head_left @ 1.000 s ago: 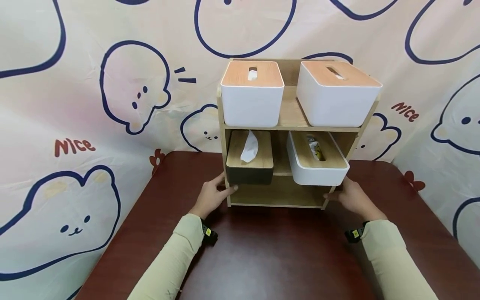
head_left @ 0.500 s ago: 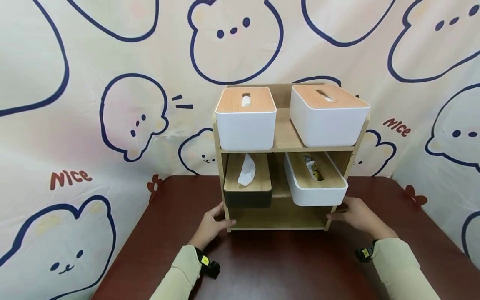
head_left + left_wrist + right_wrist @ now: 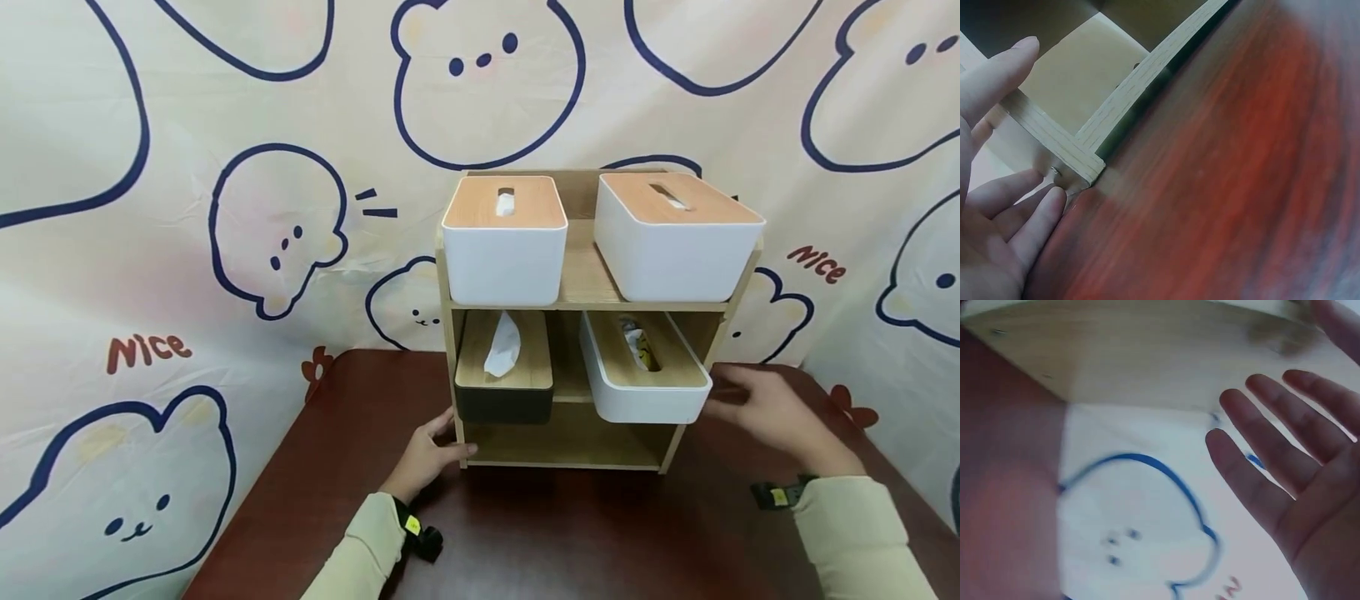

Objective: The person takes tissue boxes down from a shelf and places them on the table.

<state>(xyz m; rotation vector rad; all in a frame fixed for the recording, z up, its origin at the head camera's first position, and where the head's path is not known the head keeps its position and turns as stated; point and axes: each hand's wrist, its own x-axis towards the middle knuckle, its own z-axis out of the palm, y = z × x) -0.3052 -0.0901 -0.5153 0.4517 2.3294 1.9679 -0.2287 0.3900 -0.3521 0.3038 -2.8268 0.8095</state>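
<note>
A small wooden shelf (image 3: pixel 562 448) stands on the table, holding tissue boxes on its upper two levels. At its lower left side, my left hand (image 3: pixel 423 462) grips the upright panel (image 3: pixel 1054 137), thumb towards the inside and fingers on the outer face. My right hand (image 3: pixel 780 417) is off the shelf's right side, near the low white tissue box (image 3: pixel 656 404). In the right wrist view its fingers (image 3: pixel 1260 431) are spread, holding nothing, beside the outer side panel (image 3: pixel 1141 359). A dark tissue box (image 3: pixel 504 406) with a tissue sticking out sits on the middle level.
On top stand two taller white tissue boxes with wooden lids, one left (image 3: pixel 506 265) and one right, turned at an angle (image 3: pixel 678 260). Both middle boxes jut past the shelf front. A patterned cloth (image 3: pixel 277 233) hangs behind the dark red table (image 3: pixel 570 533).
My right hand has let go of the shelf's lower right edge and moved up and right. My left hand keeps its grip. The head view has tilted upwards.
</note>
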